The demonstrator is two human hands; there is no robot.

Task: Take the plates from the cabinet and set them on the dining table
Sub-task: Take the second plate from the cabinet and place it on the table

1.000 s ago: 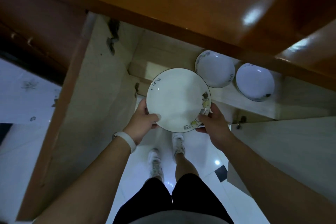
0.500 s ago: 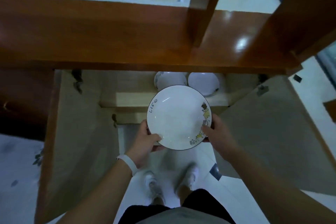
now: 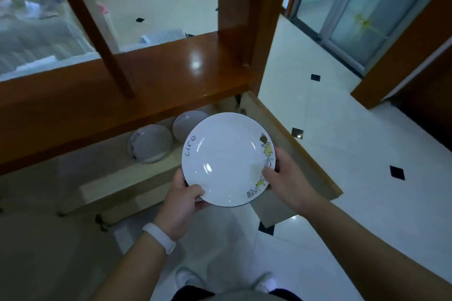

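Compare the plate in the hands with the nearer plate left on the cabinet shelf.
The held plate is out of the cabinet, gripped at its rim by the left hand and right hand; the shelf plate rests untouched on the shelf. The held plate looks bright and shows "Life" lettering and cartoon figures; the shelf plate sits in shadow, grey, its rim print too dim to read. Both are round, white and shallow.

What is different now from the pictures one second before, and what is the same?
The view lifted from inside the cabinet and turned right, showing open floor. The plate came out clear of the shelf. Unchanged: the left hand and right hand grip its rim, and two plates remain inside.
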